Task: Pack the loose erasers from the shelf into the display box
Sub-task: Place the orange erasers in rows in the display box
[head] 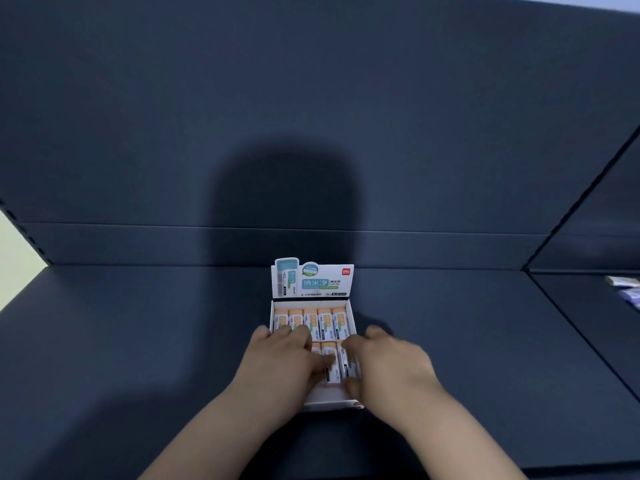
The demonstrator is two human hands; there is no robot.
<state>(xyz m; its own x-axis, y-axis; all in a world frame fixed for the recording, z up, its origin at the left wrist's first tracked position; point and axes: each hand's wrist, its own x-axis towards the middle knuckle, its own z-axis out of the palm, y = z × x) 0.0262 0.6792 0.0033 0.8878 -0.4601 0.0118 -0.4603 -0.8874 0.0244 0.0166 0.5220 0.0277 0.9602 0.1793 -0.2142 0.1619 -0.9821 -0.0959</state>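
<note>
A white display box (312, 285) with an upright printed back flap stands on the dark shelf (138, 341). Inside it lie orange erasers (325, 325) in white sleeves, a full back row and a front row partly covered by my hands. My left hand (282, 356) rests over the box's left half with its fingers on the erasers. My right hand (384, 365) lies over the right front part, fingers touching the front-row erasers and thumb near the box's front wall. Whether either hand pinches an eraser is hidden.
The shelf's dark back panel (311, 133) rises right behind the box. A divider edge (571, 327) runs along the right; beyond it lie some pale packets (627, 289) on the neighbouring shelf. The shelf's left end (20, 289) is open.
</note>
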